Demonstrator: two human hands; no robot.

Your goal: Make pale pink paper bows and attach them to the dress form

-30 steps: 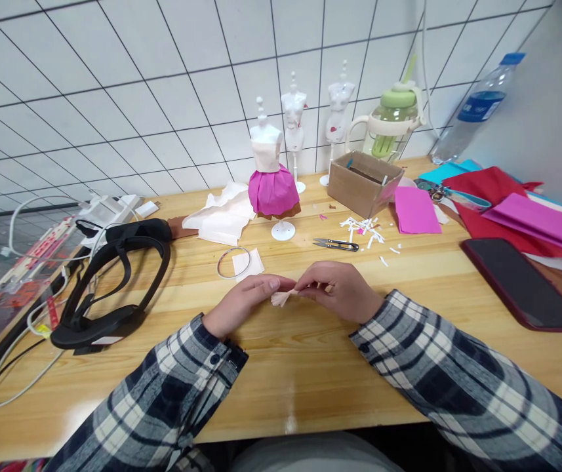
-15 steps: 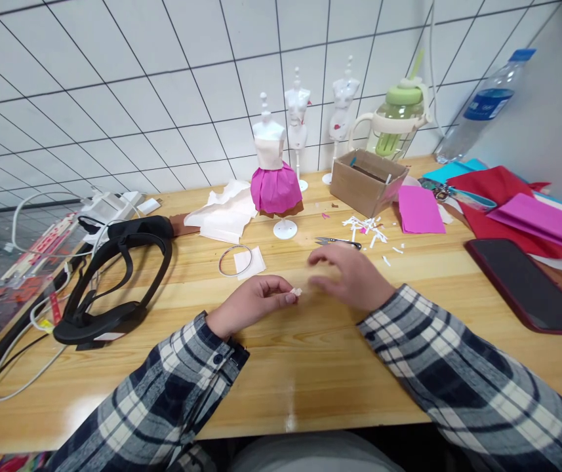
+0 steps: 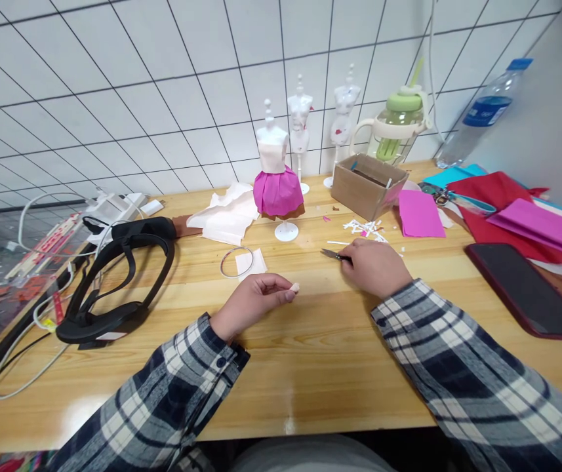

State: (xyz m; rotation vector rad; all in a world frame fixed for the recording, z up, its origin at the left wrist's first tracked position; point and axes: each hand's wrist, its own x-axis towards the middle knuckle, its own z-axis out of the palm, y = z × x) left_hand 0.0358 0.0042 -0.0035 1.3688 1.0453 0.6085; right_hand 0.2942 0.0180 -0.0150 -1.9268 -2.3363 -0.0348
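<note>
Between thumb and index finger, my left hand (image 3: 256, 301) pinches a small cream piece (image 3: 295, 287) above the table. My right hand (image 3: 376, 265) has its fingers closed on the dark handle of small scissors (image 3: 332, 254), whose blades point left. A thin ring (image 3: 222, 265) lies partly over a cream square (image 3: 257, 263), beyond my left hand. Behind them stands a mini mannequin (image 3: 271, 147) with a cream top and a magenta skirt (image 3: 279, 192). White scraps (image 3: 366, 229) lie just past my right hand.
Two bare mannequins (image 3: 300, 124) (image 3: 344, 121), a cardboard box (image 3: 359, 190) and a green-lidded cup (image 3: 401, 124) stand at the back. At right are a phone (image 3: 531, 288) and coloured sheets (image 3: 551, 229); at left, a black headset (image 3: 113, 321) and cables.
My right hand has moved right and slightly forward, and its fingers have closed on the scissors. My left hand keeps its pinch on the cream piece. The view has shifted slightly.
</note>
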